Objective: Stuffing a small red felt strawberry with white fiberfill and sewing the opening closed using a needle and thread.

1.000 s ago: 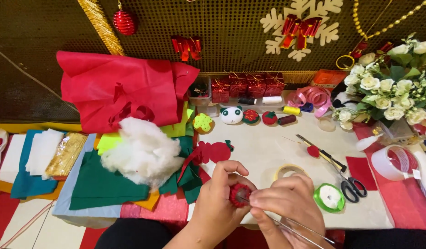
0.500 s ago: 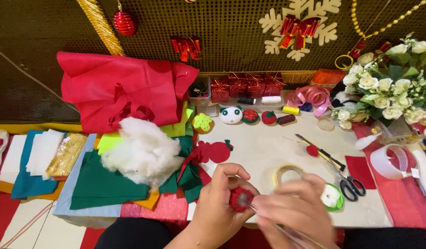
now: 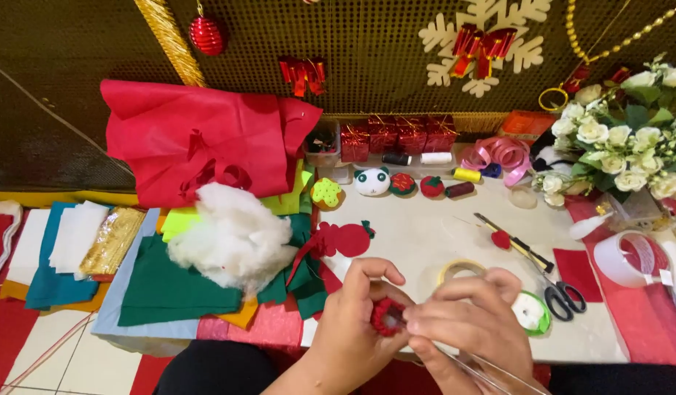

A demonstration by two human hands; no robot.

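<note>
At the bench's near edge, my left hand [image 3: 352, 329] pinches a small round red felt piece [image 3: 387, 317] between thumb and fingers, grip closed tight around it. My right hand [image 3: 473, 325] presses against it from the right, fingertips pinched narrow on what looks like a needle; thin threads [image 3: 484, 369] trail off toward the lower right.

Progress, as I judge it: the piece is gathered into a ball with a dark centre still showing, so stitching is partway and closing is left. Finished-looking samples sit at the far edge: a panda face [image 3: 372, 181] and two red berry shapes [image 3: 417, 184]. Flat red felt cutouts [image 3: 342, 240] lie mid-bench, unstuffed. White stuffing [image 3: 232, 238] is piled on green felt [image 3: 162, 289] at the left edge.

Packages: three small red foil gift boxes [image 3: 396, 135] with gold ribbon line the far edge; an orange box [image 3: 527, 123] sits further right. Thread spools [image 3: 466, 175] lie in front of them. A clear tape roll [image 3: 623, 257] sits at the right edge, scissors [image 3: 561, 294] near it, and a green-rimmed round case [image 3: 532, 313] just beside my right hand. No labels are readable.
</note>
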